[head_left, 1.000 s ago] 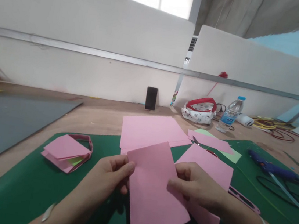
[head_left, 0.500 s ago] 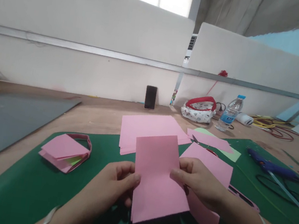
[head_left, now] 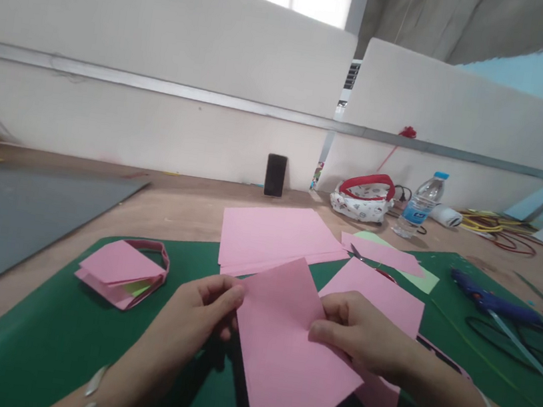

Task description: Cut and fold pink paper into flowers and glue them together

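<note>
A folded piece of pink paper (head_left: 287, 361) is tilted in front of me, held between both hands. My left hand (head_left: 209, 306) pinches its upper left corner with thumb and fingers. On its right edge, my right hand (head_left: 355, 330) grips with the thumb on top; those fingers are partly hidden beneath. Behind my right hand lie more pink pieces (head_left: 389, 297), and a dark, pink-edged object (head_left: 442, 355) shows partly under them. Farther back rests a stack of pink sheets (head_left: 271, 237). To the left sits a folded pink paper piece (head_left: 124, 267) with a loop and some green inside.
A green mat (head_left: 46, 333) covers the table. Scissors (head_left: 356, 252) lie by paper strips at right, near a blue glue gun (head_left: 495, 302) with its cord. Behind stand a phone (head_left: 275, 176), a pouch (head_left: 363, 199) and a water bottle (head_left: 420, 207). A grey board (head_left: 22, 215) is at left.
The held pink paper has tilted, its lower end swinging down and right toward me. My left hand has moved up to its upper left corner. The right hand keeps its grip.
</note>
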The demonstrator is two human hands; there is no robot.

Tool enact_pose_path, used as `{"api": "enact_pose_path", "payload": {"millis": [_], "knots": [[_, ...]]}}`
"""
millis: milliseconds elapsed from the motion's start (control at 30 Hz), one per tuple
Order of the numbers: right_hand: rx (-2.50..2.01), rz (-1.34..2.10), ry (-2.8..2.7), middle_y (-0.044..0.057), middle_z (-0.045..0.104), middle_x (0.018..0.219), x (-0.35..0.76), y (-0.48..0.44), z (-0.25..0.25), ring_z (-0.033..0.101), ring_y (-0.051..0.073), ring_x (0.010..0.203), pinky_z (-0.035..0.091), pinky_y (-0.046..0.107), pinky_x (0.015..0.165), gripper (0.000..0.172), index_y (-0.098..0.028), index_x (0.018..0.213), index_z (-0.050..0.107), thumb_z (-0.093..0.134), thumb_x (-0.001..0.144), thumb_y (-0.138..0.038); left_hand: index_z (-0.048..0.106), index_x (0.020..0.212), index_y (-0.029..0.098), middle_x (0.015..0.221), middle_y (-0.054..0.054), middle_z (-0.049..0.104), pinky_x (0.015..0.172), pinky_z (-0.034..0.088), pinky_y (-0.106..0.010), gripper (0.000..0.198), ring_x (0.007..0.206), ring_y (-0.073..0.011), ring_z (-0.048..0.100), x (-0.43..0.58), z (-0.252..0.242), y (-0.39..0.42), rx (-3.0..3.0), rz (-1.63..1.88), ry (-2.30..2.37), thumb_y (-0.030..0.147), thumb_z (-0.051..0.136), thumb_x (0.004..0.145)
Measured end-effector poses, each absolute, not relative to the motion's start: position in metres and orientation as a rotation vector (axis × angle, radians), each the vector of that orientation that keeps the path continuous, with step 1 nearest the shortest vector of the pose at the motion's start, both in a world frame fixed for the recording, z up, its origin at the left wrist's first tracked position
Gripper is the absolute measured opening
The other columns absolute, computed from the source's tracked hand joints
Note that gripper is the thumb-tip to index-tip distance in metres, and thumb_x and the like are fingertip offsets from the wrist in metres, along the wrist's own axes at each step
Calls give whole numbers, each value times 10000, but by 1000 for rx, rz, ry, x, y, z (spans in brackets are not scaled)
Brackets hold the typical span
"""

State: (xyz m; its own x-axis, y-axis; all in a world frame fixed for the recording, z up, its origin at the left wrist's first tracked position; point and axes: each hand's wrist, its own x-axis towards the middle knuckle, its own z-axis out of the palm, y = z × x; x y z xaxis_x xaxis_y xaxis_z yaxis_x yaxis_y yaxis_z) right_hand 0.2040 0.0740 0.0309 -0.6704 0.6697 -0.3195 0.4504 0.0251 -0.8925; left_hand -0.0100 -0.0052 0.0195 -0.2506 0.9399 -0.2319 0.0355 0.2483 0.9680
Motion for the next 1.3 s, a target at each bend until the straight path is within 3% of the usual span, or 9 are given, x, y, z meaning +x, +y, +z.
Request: {"api": "enact_pose_path", "payload": {"millis": [167,267,333,467,600,1300], "knots": [[-1135,1463,-1936,-62,408,523,201,78,29,350,57,467,248,190,427,204,-157,611,473,539,796,-212,607,798,149,676,-27,643,549,469,-228,307,582,-121,588,0,20,-7,871,1069,1353,445,650,728],[-1139,1365,-1867,-61,418,527,202,82,26,361,65,473,265,194,433,192,-158,644,501,550,807,-248,619,871,149,613,2,634,518,470,-226,343,569,-136,617,6,15,-9,848,983,1293,350,746,625],[-1116,1378,-1847,-52,442,540,202,83,25,382,70,482,285,198,440,185,-154,659,527,555,810,-258,619,822,144,560,10,631,489,455,-220,300,516,-128,605,7,11,-10,869,953,1300,302,756,606],[-990,1630,-1776,-8,577,652,201,78,28,514,96,559,399,213,508,70,-148,804,578,586,777,-212,599,704,145,512,-9,650,463,431,-208,205,435,-96,546,4,8,-9,886,979,1391,292,727,637],[-978,1833,-1799,12,639,646,199,76,28,582,115,566,444,219,522,172,-136,858,580,623,693,-117,601,662,153,500,-14,653,462,426,-198,161,429,-94,555,4,13,-9,873,1042,1462,278,702,647],[-1108,1729,-1803,15,644,569,199,77,26,576,100,492,445,196,472,138,-122,799,627,648,663,-134,632,715,134,580,-27,662,469,468,-214,185,485,-116,610,6,12,-6,895,966,1351,312,676,689]]}}
